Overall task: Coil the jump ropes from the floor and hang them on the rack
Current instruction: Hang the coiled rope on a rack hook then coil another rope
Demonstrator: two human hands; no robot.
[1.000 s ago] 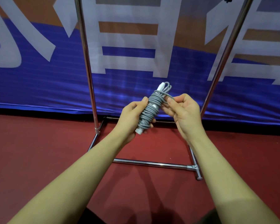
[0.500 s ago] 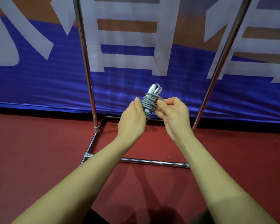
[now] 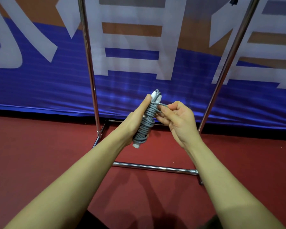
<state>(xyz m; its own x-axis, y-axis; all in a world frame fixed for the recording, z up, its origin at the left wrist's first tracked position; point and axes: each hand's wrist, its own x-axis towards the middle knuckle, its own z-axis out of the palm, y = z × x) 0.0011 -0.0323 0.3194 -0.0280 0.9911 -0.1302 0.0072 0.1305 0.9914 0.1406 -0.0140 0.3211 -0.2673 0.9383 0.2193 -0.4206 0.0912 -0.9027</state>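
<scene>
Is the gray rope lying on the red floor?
No, the gray rope is wound into a bundle, held up by the left hand and right hand.

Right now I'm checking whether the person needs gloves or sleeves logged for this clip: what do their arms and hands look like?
Both forearms are bare up to the frame edge, with no sleeves in view. The left hand and right hand wear no gloves. No rings, watch, wristbands or markings show on either. The fingers are uncovered, with short, unpainted nails where visible.
</scene>
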